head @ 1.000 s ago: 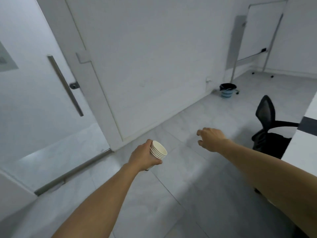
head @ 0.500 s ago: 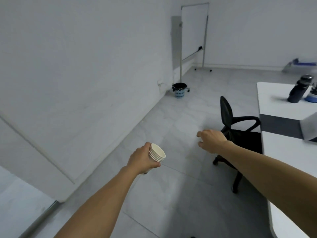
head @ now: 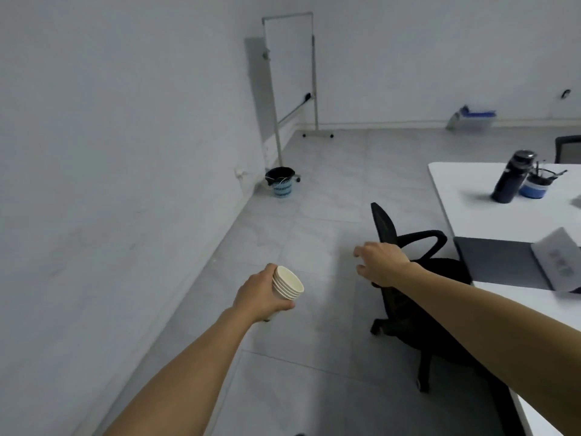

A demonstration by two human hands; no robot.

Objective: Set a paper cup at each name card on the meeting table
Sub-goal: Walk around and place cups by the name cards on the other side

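Observation:
My left hand (head: 261, 296) grips a stack of several cream paper cups (head: 288, 283), tilted with the rims to the right, held over the floor. My right hand (head: 382, 262) hovers empty with loosely curled fingers, just left of a black office chair (head: 408, 278). The white meeting table (head: 478, 215) fills the right side. A white folded name card (head: 558, 261) stands on a dark mat (head: 496, 259) near the table's left edge, blurred. No cup stands by it.
A dark bottle (head: 512, 177) and a blue pot with pens (head: 534, 185) stand on the table's far end. A bin (head: 280, 181) and a whiteboard on wheels (head: 290, 73) are by the left wall. Another chair's back (head: 567, 149) shows far right.
The view has swung right, from the door and wall to the table. Both hands keep their pose, and the left still holds the cup stack.

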